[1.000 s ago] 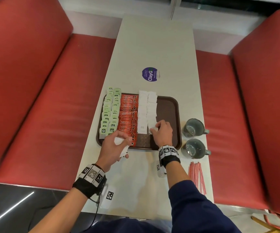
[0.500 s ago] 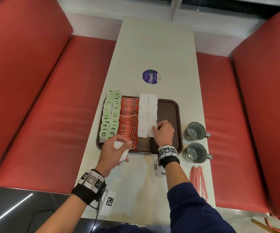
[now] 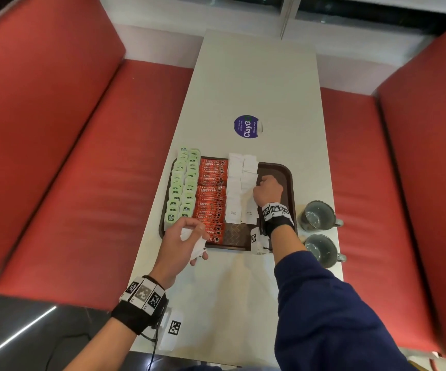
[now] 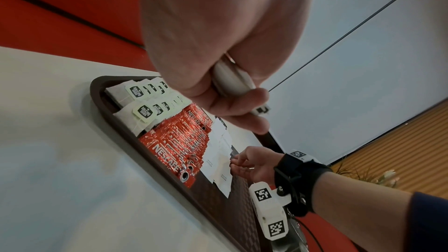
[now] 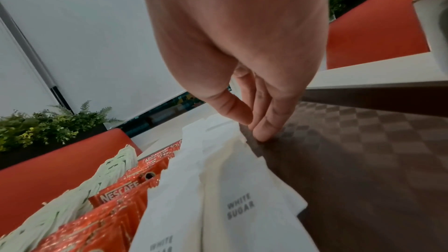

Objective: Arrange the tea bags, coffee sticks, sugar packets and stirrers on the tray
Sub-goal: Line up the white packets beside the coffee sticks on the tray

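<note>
Two mugs (image 3: 318, 215) (right of tray (image 3: 286, 172))

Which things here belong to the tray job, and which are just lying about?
Job:
brown plastic tray
green-tagged tea bags
red Nescafe coffee sticks
white sugar packets
spare white packets in left hand
right hand

Lying about:
two grey mugs
round purple ClayGo sticker

Two grey mugs (image 3: 318, 215) on white table (image 3: 256, 84); round purple sticker (image 3: 246, 127); red bench seats (image 3: 64, 162) flanking.
</note>
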`<state>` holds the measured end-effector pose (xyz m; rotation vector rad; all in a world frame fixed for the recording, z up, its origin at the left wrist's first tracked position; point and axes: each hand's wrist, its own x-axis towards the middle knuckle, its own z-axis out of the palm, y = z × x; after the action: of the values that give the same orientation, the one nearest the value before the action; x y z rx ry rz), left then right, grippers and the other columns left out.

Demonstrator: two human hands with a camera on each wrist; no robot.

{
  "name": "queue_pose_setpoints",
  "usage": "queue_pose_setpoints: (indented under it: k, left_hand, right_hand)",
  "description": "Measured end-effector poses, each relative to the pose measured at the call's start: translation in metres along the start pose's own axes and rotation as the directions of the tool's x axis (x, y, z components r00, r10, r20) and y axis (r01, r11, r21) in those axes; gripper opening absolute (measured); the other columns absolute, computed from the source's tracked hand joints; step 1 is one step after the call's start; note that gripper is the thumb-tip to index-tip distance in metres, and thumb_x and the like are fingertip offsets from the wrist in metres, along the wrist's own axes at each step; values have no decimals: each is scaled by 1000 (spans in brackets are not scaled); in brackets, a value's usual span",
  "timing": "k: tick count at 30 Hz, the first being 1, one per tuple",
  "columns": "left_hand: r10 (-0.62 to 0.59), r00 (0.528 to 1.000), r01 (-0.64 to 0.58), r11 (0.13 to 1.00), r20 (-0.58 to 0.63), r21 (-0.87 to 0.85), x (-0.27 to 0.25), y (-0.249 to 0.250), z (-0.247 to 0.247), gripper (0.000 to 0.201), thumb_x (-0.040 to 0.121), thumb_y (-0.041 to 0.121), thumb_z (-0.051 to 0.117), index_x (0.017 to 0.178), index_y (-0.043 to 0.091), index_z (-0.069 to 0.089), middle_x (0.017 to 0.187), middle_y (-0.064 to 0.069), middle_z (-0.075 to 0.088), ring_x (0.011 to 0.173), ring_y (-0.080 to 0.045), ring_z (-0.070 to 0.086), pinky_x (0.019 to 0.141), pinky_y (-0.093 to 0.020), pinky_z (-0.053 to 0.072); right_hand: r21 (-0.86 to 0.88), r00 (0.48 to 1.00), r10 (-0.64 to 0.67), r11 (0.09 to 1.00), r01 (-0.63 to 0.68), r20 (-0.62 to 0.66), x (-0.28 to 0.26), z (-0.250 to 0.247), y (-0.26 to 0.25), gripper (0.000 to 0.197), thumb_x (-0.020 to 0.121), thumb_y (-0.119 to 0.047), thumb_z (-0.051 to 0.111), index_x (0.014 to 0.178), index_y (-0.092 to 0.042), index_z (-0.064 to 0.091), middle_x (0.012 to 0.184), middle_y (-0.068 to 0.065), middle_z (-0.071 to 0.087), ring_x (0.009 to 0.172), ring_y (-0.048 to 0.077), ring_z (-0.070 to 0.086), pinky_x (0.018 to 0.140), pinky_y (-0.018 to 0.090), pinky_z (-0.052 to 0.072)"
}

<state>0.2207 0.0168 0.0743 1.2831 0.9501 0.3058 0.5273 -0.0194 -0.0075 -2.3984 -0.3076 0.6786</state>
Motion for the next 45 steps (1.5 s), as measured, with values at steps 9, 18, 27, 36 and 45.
queue_pose_setpoints:
  k: [9,18,27,36,45]
  left_hand:
    - [13,1000,-12,999,21,-40,-4,5,-5,8,109,18,64,112,10,64,103,-15,75,70,-41,75,47,-30,45]
    - [49,998,-46,994,33,-96,-7,2,-1,12,109,15,64,117,6,61,109,-16,72,75,-39,76,51,-33,48]
    - [29,993,-8,983,113,-182,-8,1,-1,46,101,-11,59,135,19,59,125,-5,73,105,-31,76,75,-40,61]
    - [135,968,-104,983,212,-149,-15,1,5,53,103,-6,64,146,22,49,130,-3,73,116,-30,70,95,-50,62]
    - [156,960,-132,984,232,-116,-19,3,1,55,105,-1,65,147,29,49,134,-4,72,126,-36,68,102,-54,59]
  right_hand:
    - [-21,999,-52,998,52,-6,-6,-14,-3,49,102,0,53,149,-5,62,150,16,65,142,35,58,119,37,44]
    - [-37,1000,-23,999,23,2,-84,15,47,39,102,-5,56,140,-6,63,138,18,66,131,35,60,106,36,46]
    - [-12,985,-146,989,146,-91,-109,9,46,31,102,-20,66,132,-15,62,128,8,64,110,22,59,88,33,46]
    - [-460,960,-275,859,224,-47,-114,39,53,50,89,-57,82,120,-27,55,127,5,45,114,31,51,89,48,57]
    - [-363,962,-269,901,236,-42,-117,30,47,39,94,-48,79,125,-33,61,139,5,46,124,33,51,99,50,53]
